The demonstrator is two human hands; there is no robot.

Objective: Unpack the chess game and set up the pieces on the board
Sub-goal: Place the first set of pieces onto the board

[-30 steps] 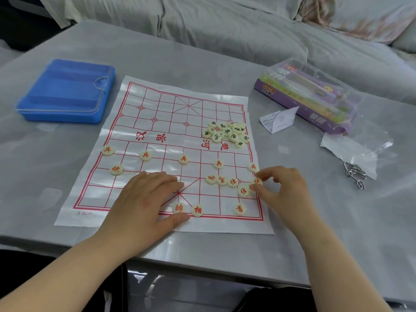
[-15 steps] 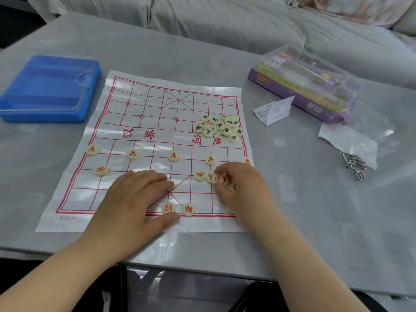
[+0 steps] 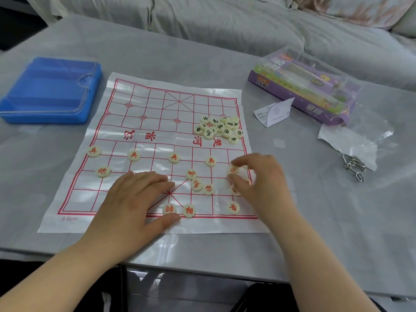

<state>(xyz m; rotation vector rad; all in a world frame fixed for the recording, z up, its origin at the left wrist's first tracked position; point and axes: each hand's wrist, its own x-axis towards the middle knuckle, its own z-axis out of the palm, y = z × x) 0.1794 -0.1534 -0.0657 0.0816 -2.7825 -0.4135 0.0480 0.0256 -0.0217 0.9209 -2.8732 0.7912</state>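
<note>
Grey table fills the frame, and the white plastic board with its red grid lies at centre. The blue case sits upper left, well apart from the play. The left hand is flat at lower centre, fingers straight, pressing the sheet down, its thumb just beside the two discs on the bottom line. The right hand is curled at right of centre, thumb and forefinger pinching a red-lettered piece near the board's right edge; I can't read its character. Here's the hinge: the bare spots on the near rows lie below and left of that hand, and the right is plainly the nearer one. It's a round disc, so there's no long axis to line up. The black-lettered heap waits above, unsorted.
</note>
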